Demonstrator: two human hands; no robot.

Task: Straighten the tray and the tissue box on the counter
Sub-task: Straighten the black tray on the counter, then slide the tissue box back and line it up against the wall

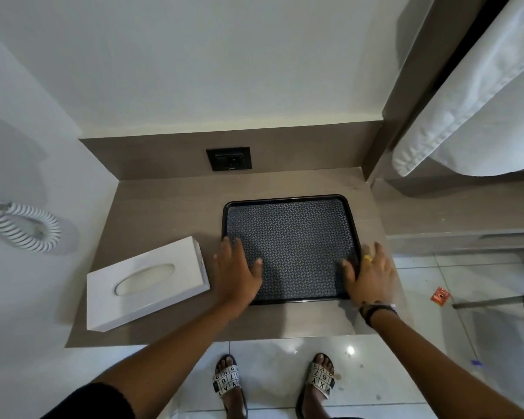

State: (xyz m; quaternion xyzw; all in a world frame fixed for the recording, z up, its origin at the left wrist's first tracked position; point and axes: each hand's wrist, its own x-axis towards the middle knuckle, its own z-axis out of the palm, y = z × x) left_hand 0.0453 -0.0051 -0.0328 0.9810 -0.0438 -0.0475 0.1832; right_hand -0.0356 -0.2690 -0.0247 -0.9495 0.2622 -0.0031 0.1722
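Note:
A black tray (pixel 288 198) with a patterned non-slip mat lies on the right half of the brown counter (pixel 152 213), nearly square to its edges. My left hand (pixel 238 272) clasps the tray's near left rim, thumb resting on the mat. My right hand (pixel 371 275), with a yellow ring, clasps the near right rim the same way. A white tissue box (pixel 147 278) with an oval slot lies left of the tray, turned at an angle, its near corner close to the counter's front edge. Neither hand touches the box.
A black wall socket (pixel 229 158) sits in the backsplash behind the tray. A coiled white cord (pixel 28 229) hangs on the left wall. White bedding (pixel 466 116) overhangs at the right. Below are tiled floor, my sandalled feet and a small orange wrapper (pixel 440 296).

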